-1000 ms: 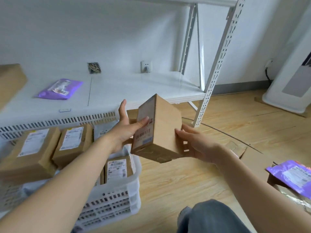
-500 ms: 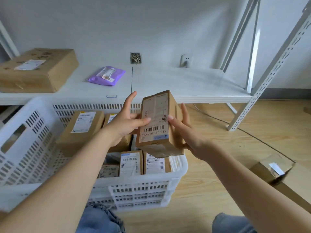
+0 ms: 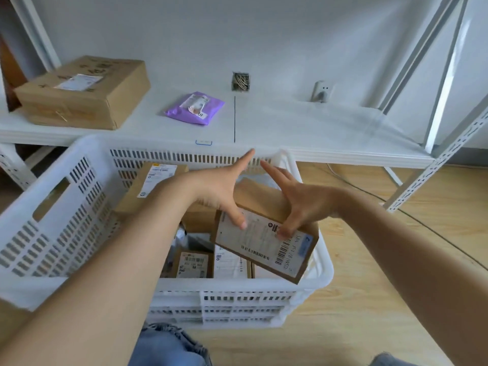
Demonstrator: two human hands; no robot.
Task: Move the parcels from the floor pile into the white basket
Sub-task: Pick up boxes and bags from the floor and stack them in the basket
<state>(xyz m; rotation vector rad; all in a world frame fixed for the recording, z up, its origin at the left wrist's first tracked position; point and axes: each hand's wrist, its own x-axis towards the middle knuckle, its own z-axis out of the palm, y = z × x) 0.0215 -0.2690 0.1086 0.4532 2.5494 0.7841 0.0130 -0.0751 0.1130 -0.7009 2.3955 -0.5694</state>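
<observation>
The white slatted basket (image 3: 237, 286) stands on the wooden floor in front of me and holds several brown labelled parcels (image 3: 155, 178). A brown parcel (image 3: 264, 244) with a white barcode label lies tilted, label up, over the basket's near right corner. My left hand (image 3: 219, 188) is spread above its left end, the thumb touching the label. My right hand (image 3: 303, 202) is spread over its top side, thumb tip on the label. Fingers of both hands are straight. The floor pile is out of view.
Behind the basket runs a low white shelf (image 3: 317, 128) with a large cardboard box (image 3: 81, 96) and a purple mailer (image 3: 196, 108) on it. A white slotted upright (image 3: 433, 165) stands at the right. A dark cable (image 3: 422, 223) crosses the floor. My knees (image 3: 169, 347) are below.
The parcel went from upright in front of me, gripped by both hands, down and tilted onto the basket's right side. Both hands have spread their fingers. The view swung left toward the basket.
</observation>
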